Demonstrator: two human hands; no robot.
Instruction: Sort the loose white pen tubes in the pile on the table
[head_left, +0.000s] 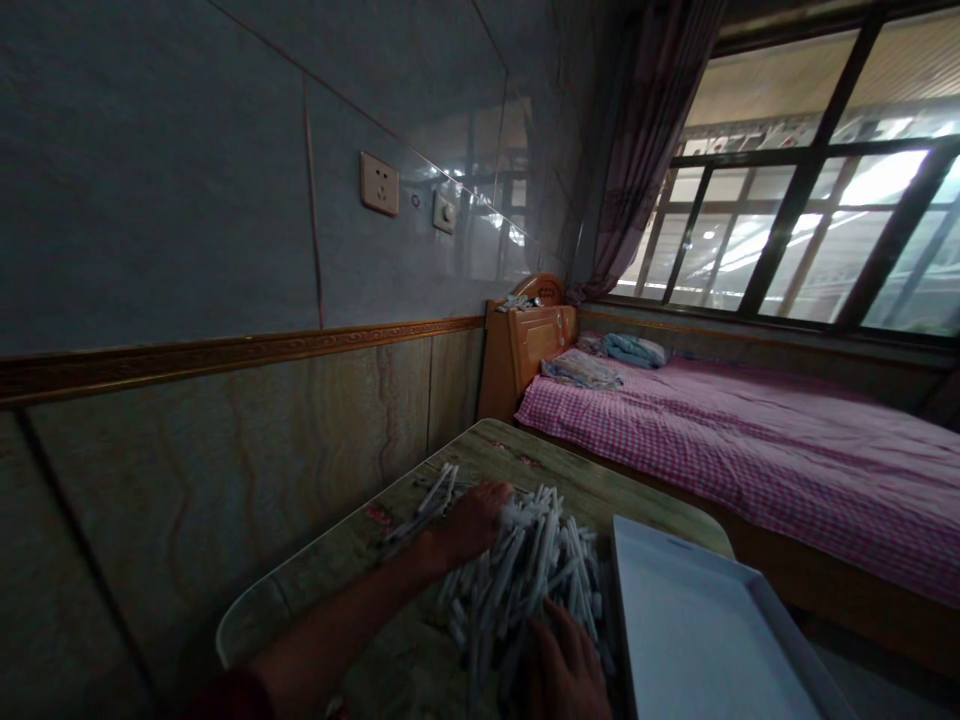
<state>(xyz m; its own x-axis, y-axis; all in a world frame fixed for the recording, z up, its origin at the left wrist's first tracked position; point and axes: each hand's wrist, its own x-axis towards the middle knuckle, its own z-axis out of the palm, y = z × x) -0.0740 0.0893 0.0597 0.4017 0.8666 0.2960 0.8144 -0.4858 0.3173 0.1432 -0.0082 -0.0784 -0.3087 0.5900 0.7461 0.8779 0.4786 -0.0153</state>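
Observation:
A heap of slim white pen-like sticks (536,550) covers the middle of the table, lying in many directions. My left hand (472,520) reaches across the far left side of this heap. Its fingers bend down over the sticks, and blur at the fingertips hides whether one is held. At the near edge of the heap is my right hand (566,665), its fingers stretched forward and slightly apart, touching the sticks. A few more white sticks (442,490) lie to the left, beyond my left wrist. The lower part of my right hand is in shadow.
A shallow white tray (690,620) lies right of the heap, reaching past the table's edge. The marble-patterned table (315,590) has rounded corners and stands by a tiled wall (360,420). Beyond is a bed (720,430) with a checked cover and wooden headboard (529,345).

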